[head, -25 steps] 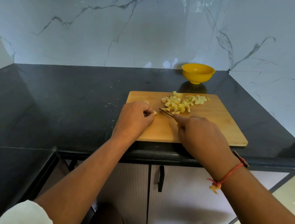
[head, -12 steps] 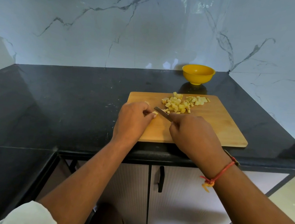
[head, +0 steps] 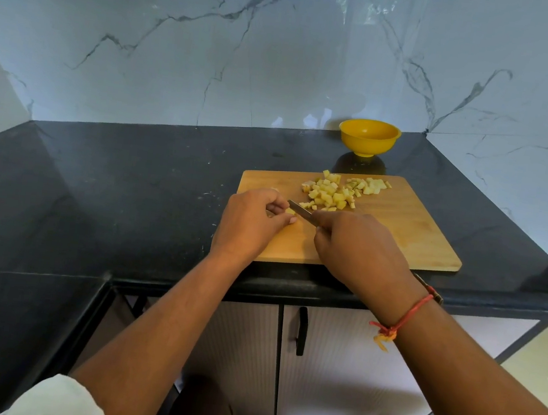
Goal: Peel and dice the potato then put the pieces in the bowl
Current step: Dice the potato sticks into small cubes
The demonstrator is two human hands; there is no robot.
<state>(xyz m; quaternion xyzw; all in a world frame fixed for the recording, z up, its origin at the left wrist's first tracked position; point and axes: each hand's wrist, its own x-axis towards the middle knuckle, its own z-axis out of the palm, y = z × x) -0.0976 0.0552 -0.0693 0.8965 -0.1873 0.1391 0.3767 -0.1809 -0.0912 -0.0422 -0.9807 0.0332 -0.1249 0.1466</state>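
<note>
knife (head: 300, 210): swung from dice (head: 329, 193) to last chunk (head: 291, 212), board (head: 401, 229) near-left
left hand (head: 250, 221): pinches chunk
right hand (head: 360, 249): clamped on knife
status: dicing almost done, bowl (head: 369, 138) next

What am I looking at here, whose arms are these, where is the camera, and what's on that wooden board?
No machine here: these are a person's two bare arms. Every picture comes from one wide-angle camera worn on their head, looking forward and down. A wooden cutting board lies on a black countertop. On it sits a pile of diced potato, with a paler heap beside it near the far edge. The left hand pinches a small potato piece on the board; the right hand grips a knife, blade pointing toward that piece. A yellow bowl stands behind the board by the marble wall; no pieces show in it.
</note>
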